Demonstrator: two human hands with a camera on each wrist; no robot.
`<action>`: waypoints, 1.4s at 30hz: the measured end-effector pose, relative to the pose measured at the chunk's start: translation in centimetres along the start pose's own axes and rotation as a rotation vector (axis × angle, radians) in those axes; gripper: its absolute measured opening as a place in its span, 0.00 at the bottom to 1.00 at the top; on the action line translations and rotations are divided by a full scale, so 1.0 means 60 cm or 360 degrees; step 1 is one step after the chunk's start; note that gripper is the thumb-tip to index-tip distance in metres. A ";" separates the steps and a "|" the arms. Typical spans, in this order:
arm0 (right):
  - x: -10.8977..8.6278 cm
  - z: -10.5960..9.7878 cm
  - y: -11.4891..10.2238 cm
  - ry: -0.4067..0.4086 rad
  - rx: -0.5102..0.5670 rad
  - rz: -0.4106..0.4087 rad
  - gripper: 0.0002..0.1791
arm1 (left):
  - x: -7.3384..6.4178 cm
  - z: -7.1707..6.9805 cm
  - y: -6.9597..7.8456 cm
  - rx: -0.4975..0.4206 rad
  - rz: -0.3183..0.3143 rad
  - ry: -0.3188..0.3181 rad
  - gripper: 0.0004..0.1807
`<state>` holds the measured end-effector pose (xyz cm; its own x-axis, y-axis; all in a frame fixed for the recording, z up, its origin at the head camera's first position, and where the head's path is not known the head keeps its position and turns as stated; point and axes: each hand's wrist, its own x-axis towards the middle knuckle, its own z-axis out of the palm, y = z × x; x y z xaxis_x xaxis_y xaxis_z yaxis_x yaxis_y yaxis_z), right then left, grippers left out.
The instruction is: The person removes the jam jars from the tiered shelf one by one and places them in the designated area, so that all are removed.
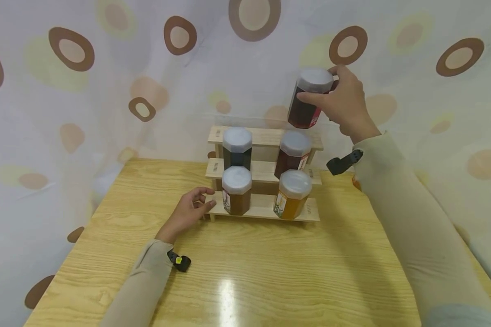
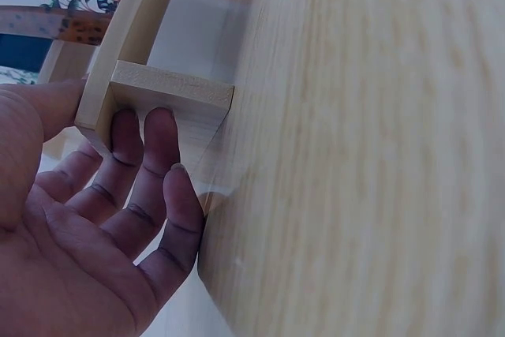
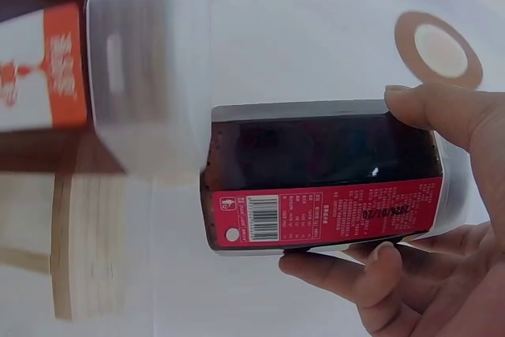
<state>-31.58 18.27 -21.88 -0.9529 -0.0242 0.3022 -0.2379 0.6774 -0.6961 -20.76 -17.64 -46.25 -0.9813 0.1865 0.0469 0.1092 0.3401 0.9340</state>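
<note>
My right hand [image 1: 345, 103] grips a dark jar [image 1: 304, 108] with a white lid, raised above the top board's right end. Its red label with a barcode [image 3: 263, 219] shows in the right wrist view, thumb on one side and fingers on the other. Down at the left, my left hand [image 1: 188, 213] holds the end of the lowest board of a three-step wooden rack [image 1: 263, 203]. In the left wrist view its fingers [image 2: 162, 147] curl under the board. On the middle step stand a blackish jar [image 1: 237, 156] and a dark red jar [image 1: 287, 159].
A brown jar [image 1: 238, 202] and an orange jar [image 1: 292, 205] stand on the lowest step. The rack is on a wood-grain table [image 1: 262, 263] against a patterned cloth [image 1: 196, 86]. A small orange thing [image 1: 356, 182] shows partly behind the right sleeve.
</note>
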 end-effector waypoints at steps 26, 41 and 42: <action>-0.002 -0.060 0.134 0.0110 0.0041 0.0337 0.54 | 0.000 0.002 -0.003 0.0015 -0.0022 0.0001 0.19; -0.029 -0.033 0.193 0.0075 0.0030 0.0318 0.51 | 0.003 0.002 0.002 0.0003 -0.0010 0.0004 0.19; -0.031 -0.029 0.196 0.0064 0.0040 0.0317 0.51 | 0.003 0.003 0.002 0.0004 -0.0005 0.0007 0.19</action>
<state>-32.27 27.59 -29.50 -0.9735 0.1379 0.1823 -0.0507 0.6474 -0.7605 -20.88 -17.43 -46.20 -0.9824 0.1812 0.0458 0.1068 0.3430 0.9332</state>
